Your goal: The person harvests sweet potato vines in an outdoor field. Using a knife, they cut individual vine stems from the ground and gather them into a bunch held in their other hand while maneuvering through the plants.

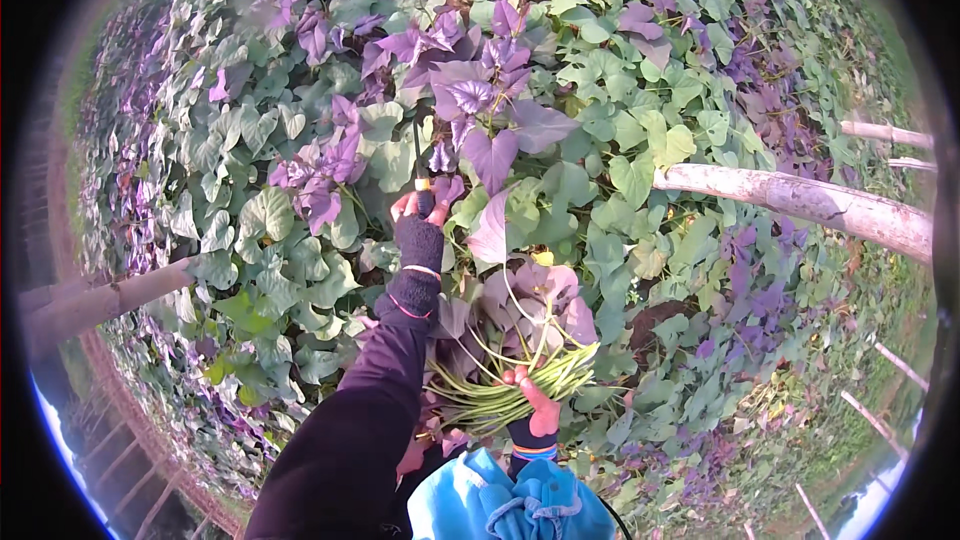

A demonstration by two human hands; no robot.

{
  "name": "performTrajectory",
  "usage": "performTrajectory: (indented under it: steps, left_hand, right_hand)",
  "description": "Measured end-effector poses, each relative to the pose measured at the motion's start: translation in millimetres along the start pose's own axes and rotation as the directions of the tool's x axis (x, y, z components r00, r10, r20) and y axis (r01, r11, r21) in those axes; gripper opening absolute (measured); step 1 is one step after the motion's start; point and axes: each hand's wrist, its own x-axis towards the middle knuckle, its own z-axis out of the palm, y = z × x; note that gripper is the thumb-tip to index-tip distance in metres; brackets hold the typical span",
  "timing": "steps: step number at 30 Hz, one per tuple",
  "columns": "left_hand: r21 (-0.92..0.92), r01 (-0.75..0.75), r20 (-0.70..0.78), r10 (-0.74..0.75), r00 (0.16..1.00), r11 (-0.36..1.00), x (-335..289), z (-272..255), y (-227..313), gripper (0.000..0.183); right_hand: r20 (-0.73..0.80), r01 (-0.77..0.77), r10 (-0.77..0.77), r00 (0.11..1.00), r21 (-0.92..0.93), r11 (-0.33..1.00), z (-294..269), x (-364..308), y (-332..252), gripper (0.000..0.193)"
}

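Note:
Reaching forward among the leaves, my left hand (424,206), in a dark fingerless glove, is closed around a slim hand tool (419,152). The tool has a dark handle with a yellow-orange band and a thin dark shaft pointing away from me; its far end is lost among purple leaves (470,90). Close to my body, my right hand (540,404) grips a bundle of long green leaf stems (490,392), its thumb over them. Heart-shaped purplish leaves (540,300) hang from the bundle's far side. My right wrist wears a multicoloured band.
Dense green and purple vines (610,120) cover the ground all round. A thick pale pole (800,195) juts in from the right, and another pole (110,305) from the left. Blue cloth (510,500) lies at the bottom. Thinner sticks (875,425) stand at the lower right.

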Motion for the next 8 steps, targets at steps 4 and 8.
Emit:
performTrajectory:
  steps: [4, 8]
  left_hand:
    - [-0.022, -0.045, 0.206, 0.048, 0.977, 0.999, 75, 41, -74, 0.037]
    - [-0.372, 0.452, 0.555, -0.197, 0.808, 0.811, 92, 55, -108, 0.032]
  right_hand:
    - [-0.023, 0.049, -0.058, 0.998, -0.283, 0.958, -16, 19, -17, 0.051]
    - [-0.105, -0.003, -0.048, 0.993, -0.438, 0.899, -57, 31, -27, 0.056]
